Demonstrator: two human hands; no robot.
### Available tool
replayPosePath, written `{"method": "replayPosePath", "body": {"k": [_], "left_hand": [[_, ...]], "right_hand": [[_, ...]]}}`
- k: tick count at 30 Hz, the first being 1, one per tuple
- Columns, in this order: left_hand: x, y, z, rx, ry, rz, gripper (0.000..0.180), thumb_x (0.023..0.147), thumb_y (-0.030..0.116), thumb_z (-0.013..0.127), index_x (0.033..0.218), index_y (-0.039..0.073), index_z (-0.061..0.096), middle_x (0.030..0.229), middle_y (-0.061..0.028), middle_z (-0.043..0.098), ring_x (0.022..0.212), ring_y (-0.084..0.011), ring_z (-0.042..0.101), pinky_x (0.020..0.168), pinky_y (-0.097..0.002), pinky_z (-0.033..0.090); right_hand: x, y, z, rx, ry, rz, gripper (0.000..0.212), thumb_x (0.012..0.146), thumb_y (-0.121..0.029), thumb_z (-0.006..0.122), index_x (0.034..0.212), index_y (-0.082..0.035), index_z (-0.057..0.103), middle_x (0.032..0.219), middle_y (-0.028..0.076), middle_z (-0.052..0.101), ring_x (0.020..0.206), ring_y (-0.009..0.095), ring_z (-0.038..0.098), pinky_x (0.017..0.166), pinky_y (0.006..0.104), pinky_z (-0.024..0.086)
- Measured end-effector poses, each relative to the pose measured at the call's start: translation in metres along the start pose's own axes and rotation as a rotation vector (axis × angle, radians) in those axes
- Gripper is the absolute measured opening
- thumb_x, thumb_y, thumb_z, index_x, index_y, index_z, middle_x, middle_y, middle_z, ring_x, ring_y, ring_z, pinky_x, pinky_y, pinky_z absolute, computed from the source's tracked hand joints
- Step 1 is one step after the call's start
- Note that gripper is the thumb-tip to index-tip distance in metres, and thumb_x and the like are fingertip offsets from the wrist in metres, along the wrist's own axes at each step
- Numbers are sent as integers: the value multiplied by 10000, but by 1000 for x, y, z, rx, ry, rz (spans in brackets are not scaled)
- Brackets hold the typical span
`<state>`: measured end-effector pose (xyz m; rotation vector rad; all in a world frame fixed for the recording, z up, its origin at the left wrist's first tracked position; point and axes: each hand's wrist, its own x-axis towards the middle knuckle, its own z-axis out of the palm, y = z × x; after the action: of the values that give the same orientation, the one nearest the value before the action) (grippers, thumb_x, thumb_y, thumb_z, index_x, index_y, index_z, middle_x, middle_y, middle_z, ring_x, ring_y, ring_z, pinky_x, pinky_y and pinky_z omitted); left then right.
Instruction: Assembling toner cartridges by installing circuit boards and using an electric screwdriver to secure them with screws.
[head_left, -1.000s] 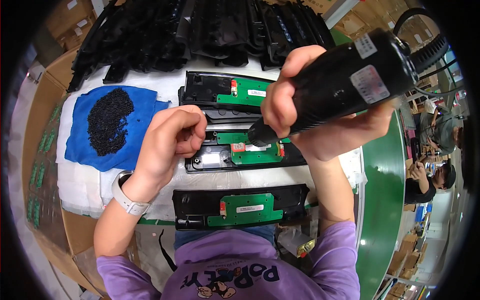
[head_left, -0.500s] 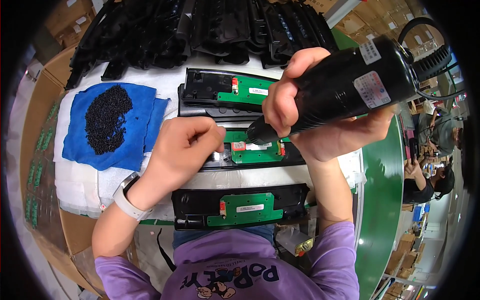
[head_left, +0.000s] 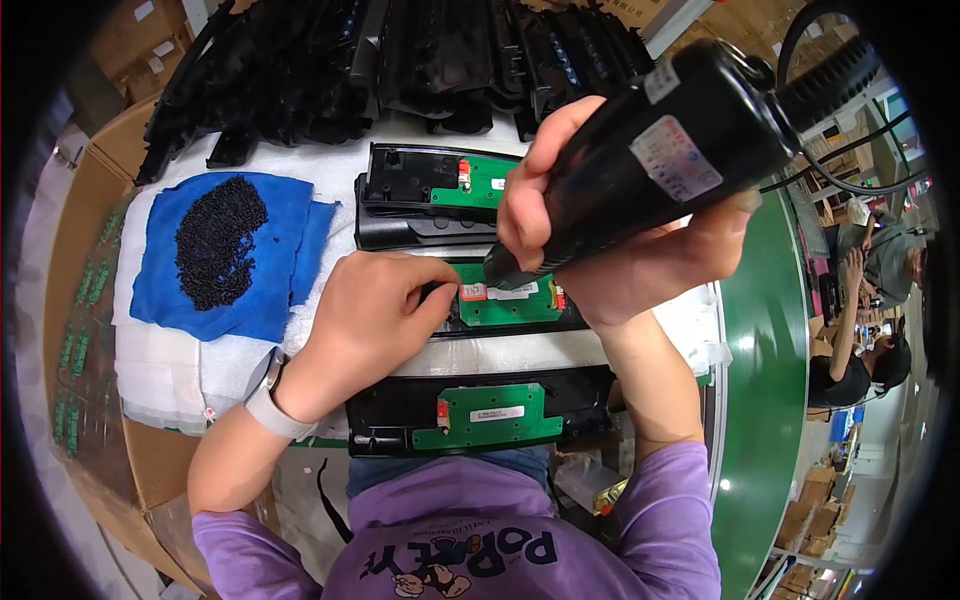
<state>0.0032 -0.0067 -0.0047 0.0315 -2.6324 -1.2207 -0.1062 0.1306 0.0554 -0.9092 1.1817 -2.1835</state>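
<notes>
My right hand (head_left: 640,270) is wrapped round a black electric screwdriver (head_left: 660,150). Its tapered nose points down and left, over a green circuit board (head_left: 520,309) in the middle black plastic housing; the bit's tip is hard to make out. At the left end of that board is my left hand (head_left: 370,310), thumb and forefinger curled together. Whatever they may pinch is hidden. Nearer my body lies another black housing (head_left: 590,398) with its own green board (head_left: 470,427). Beyond the middle one, a third housing with a board (head_left: 447,190) rests on a further black part.
A blue cloth (head_left: 155,260) at left bears a heap of small black screws (head_left: 215,235). Many black plastic housings (head_left: 430,60) are piled at the back. White foam sheeting (head_left: 480,353) covers the work surface. The screwdriver's cable (head_left: 835,85) runs off right. Another person (head_left: 850,370) is far right.
The screwdriver and my right hand have shifted left, with the tool tilted more steeply. My left hand has moved slightly right, its fingertips closer to the board's left edge.
</notes>
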Motion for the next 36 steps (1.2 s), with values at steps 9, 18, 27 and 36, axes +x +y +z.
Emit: {"method": "replayPosePath", "body": {"k": [9,18,27,36], "left_hand": [[0,4,3,-7,10,88,194,742,161,712,902,53,691,565,-96,534,428,-160,425,434,-289,322],[-3,-7,9,133,87,290,119,783,136,675,816,44,607,599,-98,554,493,-209,550,442,-298,360],[3,-15,-19,-1140,-158,-396,210,835,170,433,654,65,445,511,28,371,462,-43,268,428,-213,172],[4,-14,-14,-1185,-94,-447,278,879,225,454,642,83,435,508,29,384,452,-40,256,415,-218,168]], "right_hand": [[2,-17,-2,50,-56,-145,883,739,-797,223,974,3,513,531,53,441,374,160,366,389,291,312],[-4,-25,8,47,41,-135,848,721,-800,252,973,-33,513,523,32,419,365,158,366,392,304,311],[-9,-7,-2,59,-195,-8,960,697,-841,326,1015,54,471,511,97,455,388,184,391,380,291,336],[-10,-8,0,31,-147,-14,941,690,-839,355,1009,39,466,513,93,458,389,177,391,376,287,333]]}}
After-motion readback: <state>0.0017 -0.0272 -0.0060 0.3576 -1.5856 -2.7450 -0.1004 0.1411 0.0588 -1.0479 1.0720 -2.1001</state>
